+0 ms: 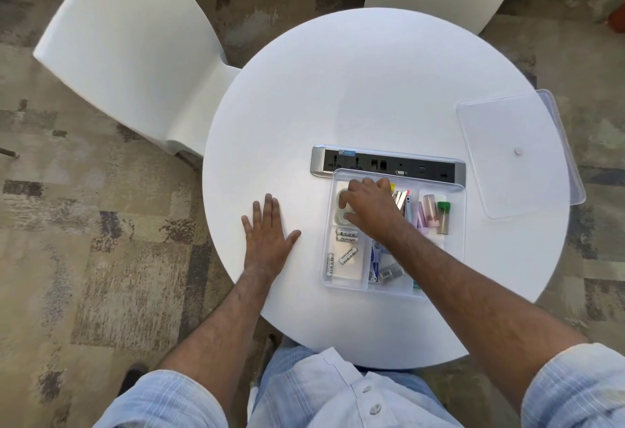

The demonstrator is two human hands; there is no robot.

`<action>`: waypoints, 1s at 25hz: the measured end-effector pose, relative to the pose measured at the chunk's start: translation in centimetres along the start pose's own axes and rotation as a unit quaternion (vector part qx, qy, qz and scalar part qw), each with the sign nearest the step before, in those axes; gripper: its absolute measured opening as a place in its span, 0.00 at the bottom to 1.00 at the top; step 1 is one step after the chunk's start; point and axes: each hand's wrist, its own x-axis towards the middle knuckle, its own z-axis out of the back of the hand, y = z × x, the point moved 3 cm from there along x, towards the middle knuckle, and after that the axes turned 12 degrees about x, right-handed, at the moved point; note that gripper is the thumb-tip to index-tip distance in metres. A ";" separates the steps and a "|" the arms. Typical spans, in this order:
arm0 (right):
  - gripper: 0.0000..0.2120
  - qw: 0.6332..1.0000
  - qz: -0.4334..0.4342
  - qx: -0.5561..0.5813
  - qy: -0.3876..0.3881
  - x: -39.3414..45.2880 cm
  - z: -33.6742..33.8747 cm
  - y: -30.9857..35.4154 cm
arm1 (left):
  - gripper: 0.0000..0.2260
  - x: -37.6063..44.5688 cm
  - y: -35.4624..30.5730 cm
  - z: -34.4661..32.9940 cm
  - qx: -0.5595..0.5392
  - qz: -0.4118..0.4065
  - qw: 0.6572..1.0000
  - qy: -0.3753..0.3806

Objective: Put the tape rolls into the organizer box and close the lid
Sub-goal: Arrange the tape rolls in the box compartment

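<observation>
At frame centre, the right hand reaches into the organizer box's upper-left compartment, fingers curled down onto a clear tape roll beneath them. The left hand lies flat, fingers spread, on the table. The lid rests at right.

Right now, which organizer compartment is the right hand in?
The far-left compartment of the organizer box, beside the power strip. The right hand covers a clear tape roll there; the batteries fill the one nearer the person.

Table far half open; socket strip seemingly touches organizer box far wall.
</observation>
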 end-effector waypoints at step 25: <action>0.09 0.996 0.028 -0.080 -0.022 1.1 -0.8 -0.3 | 0.44 0.8 1.0 -2.2 0.034 -0.015 0.997 -0.072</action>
